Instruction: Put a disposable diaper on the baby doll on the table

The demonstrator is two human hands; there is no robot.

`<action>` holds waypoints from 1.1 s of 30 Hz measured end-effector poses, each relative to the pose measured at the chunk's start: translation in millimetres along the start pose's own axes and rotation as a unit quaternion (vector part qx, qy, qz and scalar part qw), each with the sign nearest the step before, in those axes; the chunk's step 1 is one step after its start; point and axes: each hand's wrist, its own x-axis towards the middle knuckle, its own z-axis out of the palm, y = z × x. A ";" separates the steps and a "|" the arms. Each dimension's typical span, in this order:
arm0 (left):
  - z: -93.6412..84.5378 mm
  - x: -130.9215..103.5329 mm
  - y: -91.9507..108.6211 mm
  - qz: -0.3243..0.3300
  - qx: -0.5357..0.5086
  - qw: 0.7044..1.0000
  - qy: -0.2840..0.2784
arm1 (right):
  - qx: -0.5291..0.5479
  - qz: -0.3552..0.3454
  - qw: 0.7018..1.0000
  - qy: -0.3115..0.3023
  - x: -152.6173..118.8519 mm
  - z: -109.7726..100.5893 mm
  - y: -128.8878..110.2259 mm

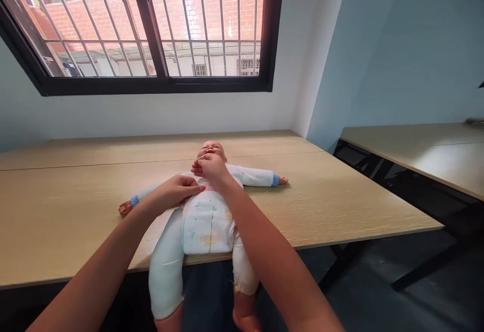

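A baby doll [212, 149] lies face up, head toward the window and legs hanging over the near table edge. It wears a white shirt [257, 176] with blue cuffs and a white diaper [207, 228] with faint printed marks. My left hand [179, 191] is closed at the shirt front, thumb and fingers pinching the cloth just above the diaper, beside a small pink patch. Over the doll's upper chest, below its chin, my right hand [209, 166] has its fingers drawn together. What lies between those fingers is hidden. My right forearm covers part of the doll's side.
The pale wooden table [75, 211] ends just in front of me. A black-framed window [162, 82] with metal bars is set in the wall beyond. To the right, past a gap, stands a second wooden table [434, 155] with dark legs.
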 end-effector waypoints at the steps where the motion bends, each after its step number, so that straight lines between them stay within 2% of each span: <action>1: 0.4 1.9 -1.7 -0.003 0.027 1.000 -0.003 | 0.014 -0.010 1.000 0.009 -7.9 -7.2 -1.8; 3: 2.1 3.4 -5.8 0.012 0.091 0.996 -0.001 | 0.023 -0.044 0.998 0.041 -35.7 -25.1 -3.9; 6: 6.6 -6.0 -11.4 0.111 0.163 0.976 0.095 | -0.075 -0.116 0.974 0.182 -97.2 -51.4 3.3; 7: 9.0 -12.6 -12.8 0.142 0.187 0.963 0.132 | -0.108 -0.114 0.966 0.204 -117.6 -57.4 8.5; 9: 15.3 -28.8 -15.5 0.184 0.222 0.942 0.173 | -0.130 -0.071 0.969 0.196 -150.2 -62.7 20.4; 11: 22.5 -45.0 -19.3 0.200 0.236 0.937 0.161 | -0.148 -0.063 0.972 0.170 -167.2 -60.2 31.5; 14: 33.0 -61.1 -28.5 0.202 0.258 0.936 0.130 | -0.155 -0.049 0.975 0.154 -168.1 -52.4 42.0; 16: 38.3 -65.4 -35.9 0.195 0.279 0.931 0.131 | -0.147 -0.035 0.979 0.139 -162.8 -50.1 44.2; 20: 44.3 -67.3 -46.5 0.202 0.313 0.916 0.145 | -0.138 -0.037 0.985 0.098 -160.8 -51.8 40.4; 26: 44.9 -66.4 -49.4 0.210 0.340 0.904 0.153 | -0.134 -0.052 0.988 0.063 -168.9 -53.4 32.2; 31: 41.9 -63.9 -50.9 0.206 0.317 0.916 0.138 | -0.155 -0.054 0.981 0.099 -168.1 -54.1 39.6; 33: 40.7 -63.6 -49.6 0.199 0.300 0.924 0.129 | -0.170 -0.056 0.980 0.092 -166.0 -55.2 38.8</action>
